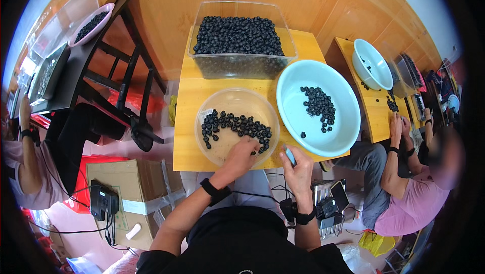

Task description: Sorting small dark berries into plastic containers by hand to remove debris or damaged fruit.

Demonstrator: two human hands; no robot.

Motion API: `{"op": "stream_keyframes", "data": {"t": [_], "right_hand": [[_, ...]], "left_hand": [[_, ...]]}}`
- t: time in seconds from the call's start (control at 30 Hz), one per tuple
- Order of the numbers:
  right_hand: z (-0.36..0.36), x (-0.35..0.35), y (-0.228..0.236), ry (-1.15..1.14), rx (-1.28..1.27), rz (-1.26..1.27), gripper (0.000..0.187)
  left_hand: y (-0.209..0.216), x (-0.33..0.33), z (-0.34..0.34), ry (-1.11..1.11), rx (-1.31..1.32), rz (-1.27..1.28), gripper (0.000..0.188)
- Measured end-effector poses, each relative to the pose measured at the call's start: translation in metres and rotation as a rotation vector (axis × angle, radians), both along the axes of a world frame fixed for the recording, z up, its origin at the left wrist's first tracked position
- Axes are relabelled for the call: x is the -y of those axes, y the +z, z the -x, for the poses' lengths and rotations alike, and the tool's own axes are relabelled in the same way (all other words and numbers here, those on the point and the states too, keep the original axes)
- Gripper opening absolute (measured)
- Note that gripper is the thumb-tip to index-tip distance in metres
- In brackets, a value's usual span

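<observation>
My left hand [241, 156] reaches over the near rim of a round clear plastic tub [212, 101]. Its fingers are bent together among small black round pieces [235, 121], which show light holes or marks. Whatever the fingertips pinch is mostly hidden. Just right of the tub, at the table's near edge, my right hand [299, 170] is closed around a small tool with a light-blue handle [290, 155]; its working end is too small to make out. A light-blue basin [346, 122] stands to the right with a loose heap of the same black pieces inside.
A clear rectangular bin [237, 66] full of black pieces stands at the back of the yellow wooden table [184, 137]. At the right, another person [411, 188] works at a second table. A cardboard box [118, 173] and dark table [96, 61] lie left, beside another person [30, 168].
</observation>
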State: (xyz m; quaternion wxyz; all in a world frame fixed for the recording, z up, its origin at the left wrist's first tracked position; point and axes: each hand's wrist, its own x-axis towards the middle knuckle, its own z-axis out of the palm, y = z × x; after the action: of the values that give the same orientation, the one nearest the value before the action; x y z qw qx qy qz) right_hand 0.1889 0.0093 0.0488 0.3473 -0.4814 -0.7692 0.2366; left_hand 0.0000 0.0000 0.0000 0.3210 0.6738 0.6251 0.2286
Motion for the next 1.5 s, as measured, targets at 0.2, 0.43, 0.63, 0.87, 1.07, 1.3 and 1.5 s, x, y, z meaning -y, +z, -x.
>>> {"op": "stream_keyframes", "data": {"t": [0.2,0.43,0.63,0.87,1.07,1.3,1.5], "right_hand": [[0.019,0.009,0.020,0.020,-0.136,0.194,0.017],[0.039,0.021,0.019,0.225,-0.139,0.145,0.015],[0.049,0.026,0.030,0.334,-0.052,0.142,0.015],[0.050,0.028,0.030,0.360,-0.048,0.123,0.017],[0.051,0.028,0.028,0.352,-0.055,0.096,0.017],[0.051,0.025,0.026,0.359,-0.066,0.091,0.016],[0.054,0.022,0.019,0.387,-0.113,0.106,0.015]], "left_hand": [[0.028,0.023,0.032,0.164,1.066,0.288,0.014],[0.033,0.045,0.044,0.291,1.651,0.422,0.012],[0.023,0.050,0.038,0.230,1.821,0.408,0.014],[0.026,0.057,0.037,0.192,1.884,0.438,0.014],[0.029,0.060,0.037,0.207,1.917,0.453,0.013],[0.026,0.061,0.037,0.251,1.891,0.469,0.012],[0.028,0.063,0.044,0.227,1.854,0.433,0.011]]}}
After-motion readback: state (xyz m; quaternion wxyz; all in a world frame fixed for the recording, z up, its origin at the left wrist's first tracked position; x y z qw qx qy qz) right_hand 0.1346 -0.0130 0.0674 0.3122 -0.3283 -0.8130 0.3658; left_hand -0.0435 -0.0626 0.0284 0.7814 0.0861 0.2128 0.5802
